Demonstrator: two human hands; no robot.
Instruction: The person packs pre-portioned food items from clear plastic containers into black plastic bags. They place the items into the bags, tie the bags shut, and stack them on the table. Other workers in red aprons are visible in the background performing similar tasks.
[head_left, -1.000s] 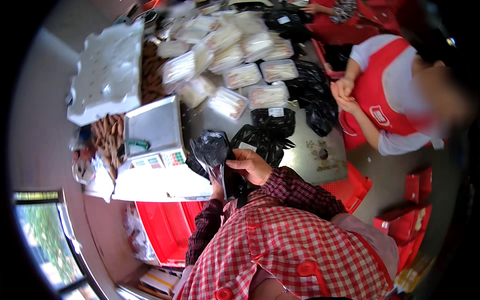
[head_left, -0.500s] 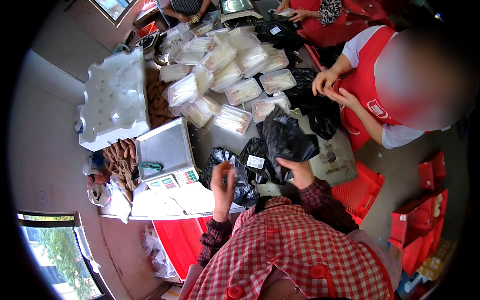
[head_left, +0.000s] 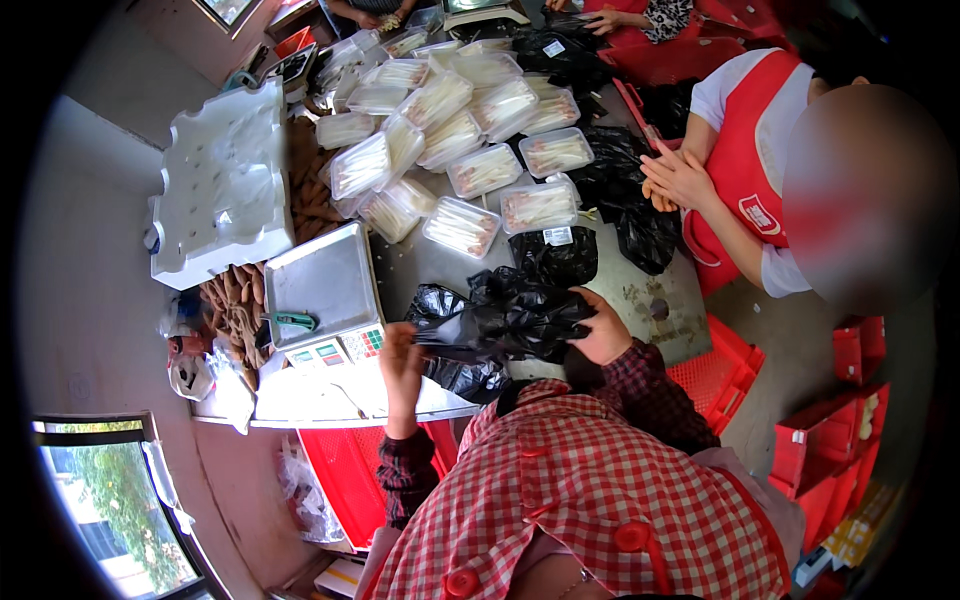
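Observation:
A black plastic bag (head_left: 505, 318) is stretched sideways between my two hands at the near edge of the metal table. My right hand (head_left: 605, 332) grips its right end, with the fingers partly hidden by the plastic. At its left end, my left hand (head_left: 402, 372) has its fingers closed on the bag's edge. Under and in front of it lies more crumpled black plastic (head_left: 470, 380). Just beyond sits a filled black bag (head_left: 556, 262) with a white label. Clear trays of long white vegetables (head_left: 462, 228) are heaped behind that.
To the left stands a scale (head_left: 320, 275) with a green cutter (head_left: 293, 320) on its pan. Past it are a white foam box (head_left: 225, 190) and brown roots (head_left: 236, 312). At right, a co-worker in a red apron (head_left: 735, 130) has hands together. Red crates (head_left: 725, 375) stand below the table.
The black bag in my right hand has come down and turned sideways. My left hand, free before, has moved left and taken its other end. A labelled bag now shows behind it.

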